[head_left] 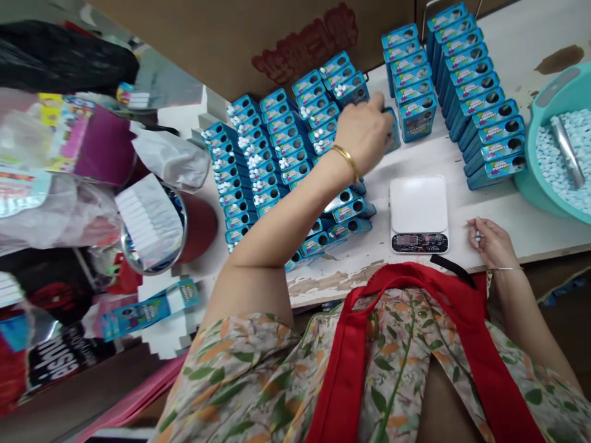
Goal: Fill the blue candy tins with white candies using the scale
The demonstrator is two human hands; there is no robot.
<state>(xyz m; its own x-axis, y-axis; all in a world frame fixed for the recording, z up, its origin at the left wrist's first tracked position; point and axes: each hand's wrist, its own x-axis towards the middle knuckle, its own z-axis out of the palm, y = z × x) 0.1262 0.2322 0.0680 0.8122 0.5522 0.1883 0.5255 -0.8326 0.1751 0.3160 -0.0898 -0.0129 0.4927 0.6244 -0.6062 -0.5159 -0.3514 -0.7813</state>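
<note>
My left hand [364,134] reaches over the rows of small blue candy boxes [286,135]. Its fingers are closed on one blue candy box [393,130], which is blurred and partly hidden behind the hand. The boxes stand upright in rows, with round dark holes in their tops. White candies [255,161] are heaped on many of the tops at the left. Near the table's front edge, right of the white digital scale [418,209], rests my right hand [493,243]. Its fingers are curled together, and anything between them is too small to name. The scale's platform is bare.
A turquoise basin [535,154] of pale candies with a metal scoop [567,151] stands at the right. More box rows [480,92] line the back right. A cardboard box [207,37] rises behind. At the left are a red bucket [201,224] and plastic bags [60,209].
</note>
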